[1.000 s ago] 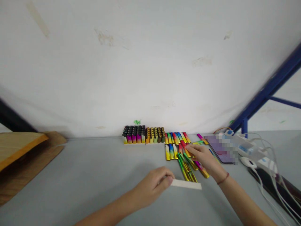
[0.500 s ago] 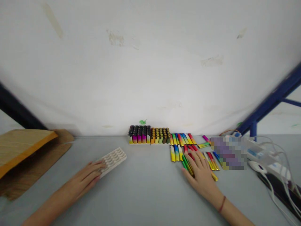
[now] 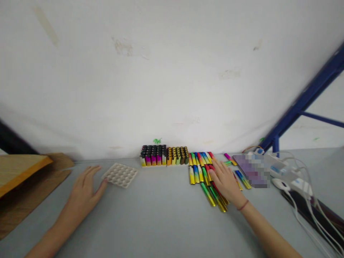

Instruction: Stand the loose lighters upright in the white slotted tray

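My left hand (image 3: pixel 84 190) lies flat and open on the grey table (image 3: pixel 150 215), its fingers just left of a white dimpled tray (image 3: pixel 119 175) that rests on the table. My right hand (image 3: pixel 225 181) is spread flat and open on a loose pile of rainbow-coloured lighters (image 3: pixel 208 179). Behind them, against the wall, stand two packed blocks of upright lighters, one with pink bodies (image 3: pixel 153 154) and one with orange bodies (image 3: pixel 177 154).
A brown cardboard box (image 3: pixel 24 175) sits at the left edge. At the right lie a blurred flat device (image 3: pixel 251 168), a white power strip with cables (image 3: pixel 292 179) and a blue metal frame (image 3: pixel 301 107). A white wall rises behind the table.
My left hand carried the white tray from the middle to the left, laid it flat and let go. My right hand shifted over the loose lighters and now lies flat on them.
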`<state>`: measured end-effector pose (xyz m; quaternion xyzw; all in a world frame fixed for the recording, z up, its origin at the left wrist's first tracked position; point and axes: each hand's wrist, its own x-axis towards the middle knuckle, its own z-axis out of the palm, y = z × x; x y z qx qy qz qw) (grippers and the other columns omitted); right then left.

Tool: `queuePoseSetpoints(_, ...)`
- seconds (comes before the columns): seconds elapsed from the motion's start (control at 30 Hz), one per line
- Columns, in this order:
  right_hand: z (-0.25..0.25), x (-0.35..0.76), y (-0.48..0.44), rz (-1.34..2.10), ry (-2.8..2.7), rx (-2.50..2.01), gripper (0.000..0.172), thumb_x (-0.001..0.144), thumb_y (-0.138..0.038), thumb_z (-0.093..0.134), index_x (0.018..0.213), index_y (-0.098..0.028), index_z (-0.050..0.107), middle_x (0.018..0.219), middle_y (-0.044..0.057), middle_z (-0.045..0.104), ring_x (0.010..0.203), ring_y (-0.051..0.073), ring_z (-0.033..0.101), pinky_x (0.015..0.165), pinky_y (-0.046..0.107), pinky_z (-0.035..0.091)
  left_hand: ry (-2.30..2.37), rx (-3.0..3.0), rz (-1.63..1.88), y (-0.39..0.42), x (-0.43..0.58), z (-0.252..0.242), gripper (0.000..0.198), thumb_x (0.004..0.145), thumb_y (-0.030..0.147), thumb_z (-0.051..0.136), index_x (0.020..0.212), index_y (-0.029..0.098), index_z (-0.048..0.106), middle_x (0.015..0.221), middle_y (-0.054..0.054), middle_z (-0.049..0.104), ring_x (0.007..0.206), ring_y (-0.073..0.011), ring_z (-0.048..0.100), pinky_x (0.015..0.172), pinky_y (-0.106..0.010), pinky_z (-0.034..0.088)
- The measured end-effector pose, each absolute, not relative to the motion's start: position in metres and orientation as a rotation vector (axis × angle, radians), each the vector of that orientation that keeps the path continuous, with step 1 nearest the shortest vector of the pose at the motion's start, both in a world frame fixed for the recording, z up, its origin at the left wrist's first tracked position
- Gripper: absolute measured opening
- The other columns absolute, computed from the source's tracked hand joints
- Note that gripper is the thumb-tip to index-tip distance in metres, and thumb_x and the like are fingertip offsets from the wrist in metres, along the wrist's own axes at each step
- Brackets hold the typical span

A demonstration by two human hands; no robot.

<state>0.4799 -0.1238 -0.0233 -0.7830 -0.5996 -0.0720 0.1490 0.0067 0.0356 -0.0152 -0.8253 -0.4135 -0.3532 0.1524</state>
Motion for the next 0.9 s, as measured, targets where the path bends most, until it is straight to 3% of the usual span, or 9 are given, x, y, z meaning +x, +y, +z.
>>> queuePoseSetpoints(0.1,-0.022,0.534,-0.116,-0.444,-1.589,-2.359,0.051,0.094,-0.028,0.030,0.137,-0.005,0.045,0.137,0.021,0.047,0.132,0.030,0.035,0.108,0.045,0.029,-1.057,-2.443,-1.097,0.010,0.057,0.004,0.034,0.096,0.028,0.045,0.128,0.019,0.039,0.125,-0.011,0.050,0.122,-0.0301,0.046,0.103,-0.053,0.038)
queuePoseSetpoints(0.27,-0.027,0.582,-0.100,-0.207,-1.813,-2.535,0.043,0.089,-0.013,0.035,0.124,-0.009,0.058,0.116,0.019,0.061,0.107,0.026,0.056,0.095,0.037,0.039,-0.614,-2.939,-1.006,-0.037,0.163,0.017,0.024,0.094,0.019,0.044,0.116,0.021,0.055,0.126,-0.010,0.053,0.124,-0.0253,0.045,0.105,-0.043,0.038)
queuePoseSetpoints(0.4,-0.026,0.584,-0.095,-0.057,-1.894,-2.504,0.049,0.078,0.000,0.041,0.123,-0.010,0.059,0.116,0.018,0.062,0.103,0.022,0.058,0.090,0.029,0.039,-0.343,-3.210,-0.719,-0.065,0.237,0.003,0.031,0.093,0.032,0.054,0.120,0.020,0.057,0.134,-0.012,0.050,0.132,-0.0291,0.037,0.109,-0.045,0.032)
queuePoseSetpoints(0.53,-0.013,0.586,-0.094,-0.036,-1.923,-2.553,0.036,0.082,-0.008,0.047,0.114,-0.010,0.062,0.101,0.017,0.067,0.093,0.022,0.061,0.082,0.028,0.039,-0.263,-3.291,-0.619,-0.073,0.282,-0.017,0.051,0.093,0.055,0.049,0.135,0.027,0.048,0.149,-0.011,0.035,0.138,-0.0334,0.027,0.109,-0.056,0.023)
queuePoseSetpoints(0.67,0.000,0.590,-0.093,-0.001,-1.961,-2.575,0.026,0.080,-0.017,0.055,0.104,-0.012,0.064,0.091,0.014,0.068,0.084,0.022,0.061,0.072,0.027,0.037,-0.261,-3.332,-0.552,-0.072,0.299,-0.027,0.060,0.089,0.066,0.046,0.138,0.032,0.045,0.150,-0.010,0.035,0.138,-0.0366,0.026,0.107,-0.064,0.014)
queuePoseSetpoints(0.77,0.007,0.590,-0.093,0.035,-1.988,-2.525,0.018,0.077,-0.020,0.057,0.092,-0.014,0.065,0.085,0.010,0.068,0.077,0.019,0.060,0.067,0.025,0.036,-0.279,-3.320,-0.549,-0.073,0.299,-0.027,0.050,0.092,0.058,0.048,0.136,0.035,0.047,0.147,-0.008,0.040,0.137,-0.0357,0.029,0.107,-0.065,0.013)
queuePoseSetpoints(0.9,0.013,0.586,-0.098,0.040,-2.013,-2.483,0.008,0.073,-0.023,0.059,0.075,-0.016,0.062,0.079,0.007,0.066,0.072,0.017,0.056,0.063,0.024,0.035,-0.278,-3.308,-0.496,-0.075,0.294,-0.025,0.038,0.092,0.040,0.054,0.127,0.026,0.054,0.144,-0.009,0.043,0.136,-0.0313,0.032,0.110,-0.058,0.014)
